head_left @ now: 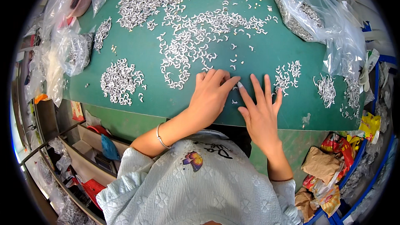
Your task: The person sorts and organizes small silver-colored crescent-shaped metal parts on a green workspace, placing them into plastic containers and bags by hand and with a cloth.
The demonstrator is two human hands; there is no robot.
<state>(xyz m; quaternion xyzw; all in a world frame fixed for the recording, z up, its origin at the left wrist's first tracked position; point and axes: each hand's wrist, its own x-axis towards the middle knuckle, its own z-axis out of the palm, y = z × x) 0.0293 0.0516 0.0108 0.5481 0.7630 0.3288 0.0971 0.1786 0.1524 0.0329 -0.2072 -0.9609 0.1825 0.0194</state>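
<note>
Small silver crescent-shaped metal pieces (187, 37) lie scattered over a green tabletop (154, 108). My left hand (210, 96) rests at the near side of the scatter with its fingers curled inward and its index finger reaching toward my right hand. Whatever its fingertips may hold is hidden. Beside it, my right hand (262, 112) lies with fingers spread over the table, its index fingertip close to the left one. A small heap of the crescents (287, 75) sits just past my right fingers. One loose crescent (234, 101) lies between the hands.
A round heap of crescents (121, 82) is at left, and a smaller pile (326, 89) at right. Clear plastic bags of pieces stand at the right (300, 16) and left (79, 52). Below the table are a drawer unit (89, 148) and crumpled packaging (321, 162).
</note>
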